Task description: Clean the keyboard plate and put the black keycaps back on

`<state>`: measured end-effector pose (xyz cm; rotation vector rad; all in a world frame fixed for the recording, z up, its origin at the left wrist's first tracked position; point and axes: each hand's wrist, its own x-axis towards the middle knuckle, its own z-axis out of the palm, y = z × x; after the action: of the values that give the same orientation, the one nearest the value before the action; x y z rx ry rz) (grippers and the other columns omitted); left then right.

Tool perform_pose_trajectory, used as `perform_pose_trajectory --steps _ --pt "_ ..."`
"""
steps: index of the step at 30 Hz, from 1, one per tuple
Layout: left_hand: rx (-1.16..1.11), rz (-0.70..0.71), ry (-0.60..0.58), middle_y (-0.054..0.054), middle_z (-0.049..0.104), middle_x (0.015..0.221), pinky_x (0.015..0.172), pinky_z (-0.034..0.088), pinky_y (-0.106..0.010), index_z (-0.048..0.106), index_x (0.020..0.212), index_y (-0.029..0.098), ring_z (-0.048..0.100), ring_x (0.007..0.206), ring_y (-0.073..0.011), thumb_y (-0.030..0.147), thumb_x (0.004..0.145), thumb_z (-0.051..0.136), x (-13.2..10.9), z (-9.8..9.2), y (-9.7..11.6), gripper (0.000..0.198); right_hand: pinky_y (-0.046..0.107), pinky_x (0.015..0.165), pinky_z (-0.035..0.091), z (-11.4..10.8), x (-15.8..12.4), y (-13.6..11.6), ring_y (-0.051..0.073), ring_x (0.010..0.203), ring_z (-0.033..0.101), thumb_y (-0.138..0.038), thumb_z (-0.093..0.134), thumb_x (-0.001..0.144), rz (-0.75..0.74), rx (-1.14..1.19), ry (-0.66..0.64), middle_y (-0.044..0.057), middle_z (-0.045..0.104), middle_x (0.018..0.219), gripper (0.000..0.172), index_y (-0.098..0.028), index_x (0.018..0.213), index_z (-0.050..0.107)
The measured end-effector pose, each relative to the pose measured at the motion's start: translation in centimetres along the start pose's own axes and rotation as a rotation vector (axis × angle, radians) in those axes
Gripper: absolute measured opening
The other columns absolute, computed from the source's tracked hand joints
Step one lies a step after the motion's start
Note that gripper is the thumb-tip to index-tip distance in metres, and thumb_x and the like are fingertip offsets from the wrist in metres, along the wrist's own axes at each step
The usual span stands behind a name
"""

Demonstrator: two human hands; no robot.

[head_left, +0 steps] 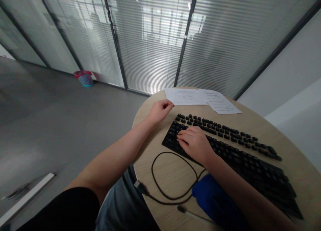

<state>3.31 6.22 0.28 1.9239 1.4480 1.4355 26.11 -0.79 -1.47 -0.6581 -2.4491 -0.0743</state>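
My left hand is held over the table's far left edge, close to the sheets of paper. Its fingers are curled in a pinch, and anything between the fingertips is too small to make out. My right hand rests over the left part of a black keyboard, fingertips drawn together at the keys. What they grip, if anything, is hidden. Behind the keyboard, loose black keycaps lie in rows. The right forearm covers part of the keyboard.
Printed papers lie at the back of the round wooden table. A black USB cable loops at the front, beside a blue cloth-like item and another cable end. A basket stands on the floor by the glass wall.
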Motion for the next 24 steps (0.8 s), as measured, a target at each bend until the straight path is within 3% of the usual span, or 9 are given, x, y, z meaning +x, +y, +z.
perform_pose_trajectory --steps 8,24 --pt "-0.012 0.022 -0.009 -0.001 0.065 0.069 0.064 0.041 -0.029 0.071 0.081 0.017 0.054 0.064 -0.0151 0.036 0.091 0.058 -0.06 0.07 -0.10 0.025 0.044 0.084 0.043 -0.12 0.16 -0.13 0.024 0.091 0.063 -0.022 0.068 0.094 0.018 -0.031 -0.039 0.004 0.079 0.101 0.007 -0.021 0.096 0.075" --pt "-0.014 0.018 -0.008 -0.003 0.069 0.075 0.065 0.042 -0.029 0.072 0.082 0.016 0.057 0.067 -0.0156 0.034 0.089 0.059 0.02 0.08 0.05 0.023 0.042 0.083 0.046 0.07 -0.19 0.42 0.022 0.088 0.065 -0.020 0.067 0.094 0.010 0.048 0.007 0.004 0.079 0.100 0.012 -0.023 0.091 0.078"
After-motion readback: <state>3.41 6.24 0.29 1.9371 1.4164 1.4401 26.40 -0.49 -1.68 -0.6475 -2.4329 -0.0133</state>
